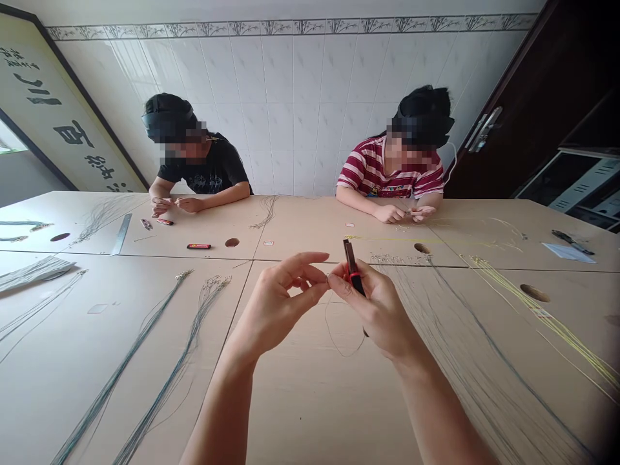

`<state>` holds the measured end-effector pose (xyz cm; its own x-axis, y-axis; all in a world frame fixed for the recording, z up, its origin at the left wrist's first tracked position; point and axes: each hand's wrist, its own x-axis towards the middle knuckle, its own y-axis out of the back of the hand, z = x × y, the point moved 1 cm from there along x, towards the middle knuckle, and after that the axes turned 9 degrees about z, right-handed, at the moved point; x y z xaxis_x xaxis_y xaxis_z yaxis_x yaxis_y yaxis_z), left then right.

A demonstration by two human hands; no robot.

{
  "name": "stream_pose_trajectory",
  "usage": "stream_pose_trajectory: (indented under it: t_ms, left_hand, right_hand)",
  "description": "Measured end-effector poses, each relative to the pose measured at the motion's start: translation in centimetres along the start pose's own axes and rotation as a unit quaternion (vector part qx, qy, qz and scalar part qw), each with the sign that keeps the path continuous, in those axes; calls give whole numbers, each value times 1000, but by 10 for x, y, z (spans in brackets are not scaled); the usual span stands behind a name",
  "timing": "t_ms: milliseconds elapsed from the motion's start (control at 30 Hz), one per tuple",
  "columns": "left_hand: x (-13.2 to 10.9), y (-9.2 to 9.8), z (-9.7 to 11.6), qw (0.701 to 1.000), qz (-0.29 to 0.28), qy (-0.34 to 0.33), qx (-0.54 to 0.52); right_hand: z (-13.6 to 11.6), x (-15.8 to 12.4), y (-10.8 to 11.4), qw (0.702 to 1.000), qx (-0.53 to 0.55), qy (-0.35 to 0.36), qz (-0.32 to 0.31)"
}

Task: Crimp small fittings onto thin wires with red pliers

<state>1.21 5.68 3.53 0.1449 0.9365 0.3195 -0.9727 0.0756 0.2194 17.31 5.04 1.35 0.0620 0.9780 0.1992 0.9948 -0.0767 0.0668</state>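
Above the middle of the table, my left hand [283,300] and my right hand [380,303] meet at the fingertips. Thumb and forefinger of the left are pinched on the end of a thin grey cord [343,354], whose loop hangs below. The right fingertips touch the same spot; whatever small part sits between them is too small to make out. Gripped in my right palm is a slim black tool with a red band [356,274], its dark flat end pointing up. Its exact kind is unclear.
Bundles of grey-green cords [145,329] lie left; fine grey cords [436,323] and yellow cords [533,303] lie right. Two people sit opposite, hands on the table. A metal ruler [122,234], a red-and-black marker-like item [199,246] and table holes [232,243] lie farther back.
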Motion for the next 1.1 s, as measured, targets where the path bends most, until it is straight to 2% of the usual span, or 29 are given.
stream_pose_trajectory:
  t_ms: [233,667,1100]
  left_hand:
    - [-1,0,0,999,-15,-26,-11]
    - [-4,1,4,997,-51,-47,-30]
    - [-2,-7,-4,997,10,-44,-57]
  right_hand:
    - [3,3,5,989,111,-83,-46]
    - [5,6,6,967,192,-146,-84]
    - [4,6,7,968,194,-147,-63]
